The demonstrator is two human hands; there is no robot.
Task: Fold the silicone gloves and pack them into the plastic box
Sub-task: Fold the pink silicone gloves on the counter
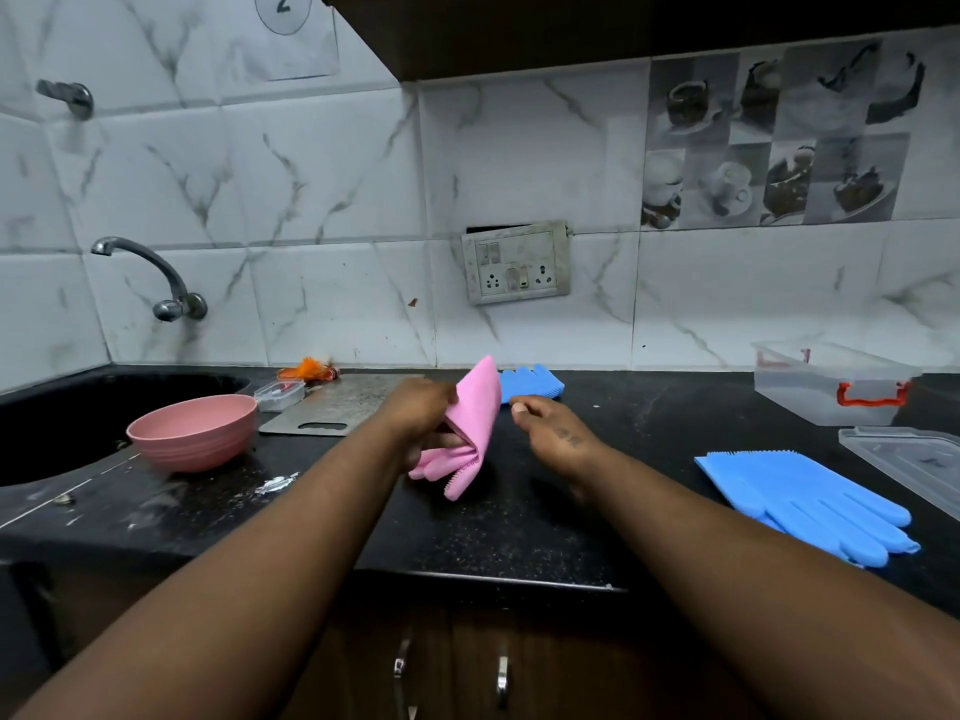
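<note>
Over the middle of the dark surface (519, 522), head view: left hand (421, 413), fingers clamped on a pink glove (475, 423), which is held up off the surface, folded over, cuff end pointing up and finger end hanging down. Right hand (556, 433) just beside the glove, to its right, fingers loosely curled and apart, holding nothing; whether it touches the glove cannot be told.

Beyond the fingers, near the wall: one blue glove (530, 383), lying flat, partly hidden behind the pink one.

Right of the right hand, well apart: blue gloves (810, 496) stacked flat, finger ends toward the near edge. Further right: a clear lid (914, 459) lying flat; behind it a clear plastic box (826, 381), open, with a red latch.

Left of the left hand: a grey cutting board (337, 402), a small clear container (279, 394), a pink bowl (195, 431) and a black sink (78, 418).
</note>
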